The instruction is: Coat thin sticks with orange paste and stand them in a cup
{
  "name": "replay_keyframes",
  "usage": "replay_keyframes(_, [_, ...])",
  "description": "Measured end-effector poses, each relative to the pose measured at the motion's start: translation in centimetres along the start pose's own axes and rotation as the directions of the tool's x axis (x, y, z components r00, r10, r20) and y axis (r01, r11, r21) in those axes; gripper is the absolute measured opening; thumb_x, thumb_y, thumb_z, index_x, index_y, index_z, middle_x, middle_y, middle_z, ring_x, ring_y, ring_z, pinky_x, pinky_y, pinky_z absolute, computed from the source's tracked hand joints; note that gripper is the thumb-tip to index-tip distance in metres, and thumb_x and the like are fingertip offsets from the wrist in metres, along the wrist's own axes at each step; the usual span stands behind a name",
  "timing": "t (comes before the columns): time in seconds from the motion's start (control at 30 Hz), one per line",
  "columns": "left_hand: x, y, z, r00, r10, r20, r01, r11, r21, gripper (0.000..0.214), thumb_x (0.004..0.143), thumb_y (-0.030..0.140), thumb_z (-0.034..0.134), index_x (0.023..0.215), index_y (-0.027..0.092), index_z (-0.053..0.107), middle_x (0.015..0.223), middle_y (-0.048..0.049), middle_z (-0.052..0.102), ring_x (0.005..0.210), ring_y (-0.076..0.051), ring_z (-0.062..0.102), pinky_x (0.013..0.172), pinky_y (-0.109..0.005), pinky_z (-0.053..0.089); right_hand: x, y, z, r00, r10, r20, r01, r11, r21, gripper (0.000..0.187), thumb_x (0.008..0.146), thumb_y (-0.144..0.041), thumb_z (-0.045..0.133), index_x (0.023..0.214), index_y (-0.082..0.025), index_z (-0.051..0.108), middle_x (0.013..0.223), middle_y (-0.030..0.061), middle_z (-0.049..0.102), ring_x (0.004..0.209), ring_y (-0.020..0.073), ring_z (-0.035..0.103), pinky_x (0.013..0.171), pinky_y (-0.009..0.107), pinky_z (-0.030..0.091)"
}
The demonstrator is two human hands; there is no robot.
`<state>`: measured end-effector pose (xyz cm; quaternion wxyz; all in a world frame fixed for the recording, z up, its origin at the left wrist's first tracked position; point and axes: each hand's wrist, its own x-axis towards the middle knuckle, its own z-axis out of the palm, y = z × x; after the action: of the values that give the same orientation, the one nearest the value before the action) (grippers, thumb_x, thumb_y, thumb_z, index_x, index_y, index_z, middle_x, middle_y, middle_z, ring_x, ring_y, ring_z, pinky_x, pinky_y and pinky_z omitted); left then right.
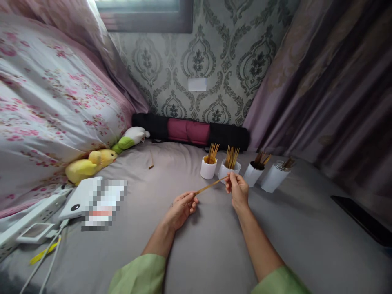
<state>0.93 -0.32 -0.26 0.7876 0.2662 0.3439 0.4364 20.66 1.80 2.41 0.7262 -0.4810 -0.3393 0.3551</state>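
A thin brown stick (pixel 211 186) stretches between my two hands above the grey sheet. My left hand (pixel 183 207) pinches its lower left end, and my right hand (pixel 237 188) pinches the upper right end. Just beyond my right hand stands a white cup (pixel 225 176) with a bundle of similar sticks (pixel 232 157), partly hidden by that hand. To its left is another white cup (pixel 208 169) holding several sticks. Two more white containers, a dark-mouthed one (pixel 252 174) and a jar-like one (pixel 275 178), lean to the right with darker sticks in them.
A small bent stick (pixel 150 165) lies on the grey sheet (pixel 171 171). Plush toys (pixel 88 165), a white device (pixel 82 198), a power strip (pixel 33 216) and cables are at left. A black and maroon roll (pixel 190 131) lies along the wall. A dark phone-like slab (pixel 361 218) is at right.
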Motion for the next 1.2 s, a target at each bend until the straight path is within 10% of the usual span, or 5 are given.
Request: replay_keyframes(1.2, [0.6,0.5,-0.7,0.999,-0.049,0.007,0.049,0.969,-0.244,0.013,0.083,0.013,0.049,0.091,0.007,0.058,0.070,-0.0042,0.058,0.053,-0.006,0.052,0.045,-0.016,0.041,8.2,-10.2,-0.3,0.979,-0.174,-0.108,0.159,0.977,-0.140,0.020,0.074,-0.032,0.061,0.068,-0.014,0.056,0.052,-0.0023,0.056,0.034,0.0038,0.042,0.027,0.014,0.029])
